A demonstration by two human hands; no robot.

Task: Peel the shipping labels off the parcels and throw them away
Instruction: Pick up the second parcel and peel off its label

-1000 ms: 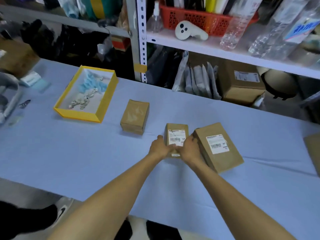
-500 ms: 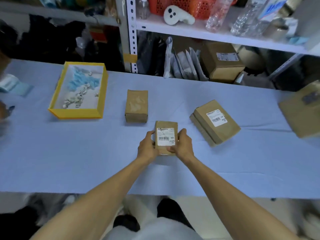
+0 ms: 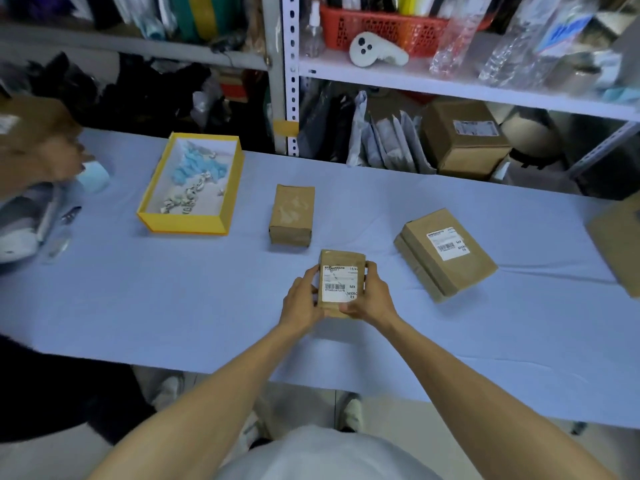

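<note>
I hold a small brown parcel (image 3: pixel 341 259) with both hands over the blue table (image 3: pixel 194 306). A white shipping label (image 3: pixel 340 284) with a barcode covers its top face. My left hand (image 3: pixel 302 298) grips the parcel's left side, and my right hand (image 3: pixel 371 295) grips its right side and near corner. To the right lies a larger brown parcel (image 3: pixel 460 268) with its own white label (image 3: pixel 447 244). Behind the held parcel sits a brown parcel (image 3: pixel 293 214) with no label showing. A yellow tray (image 3: pixel 190 223) at the back left holds crumpled label scraps.
Another person's hand (image 3: pixel 48 154) reaches in at the far left, near a blue roll (image 3: pixel 93 176). A further brown box (image 3: pixel 620 237) juts in at the right edge. Shelves behind the table hold a labelled box (image 3: pixel 464 136), grey mailers (image 3: pixel 388 140) and a red basket (image 3: pixel 381 27).
I lifted the small labelled parcel away from the larger one and drew it toward me. Both hands stay on its sides. Another person's hand has come into view at the left.
</note>
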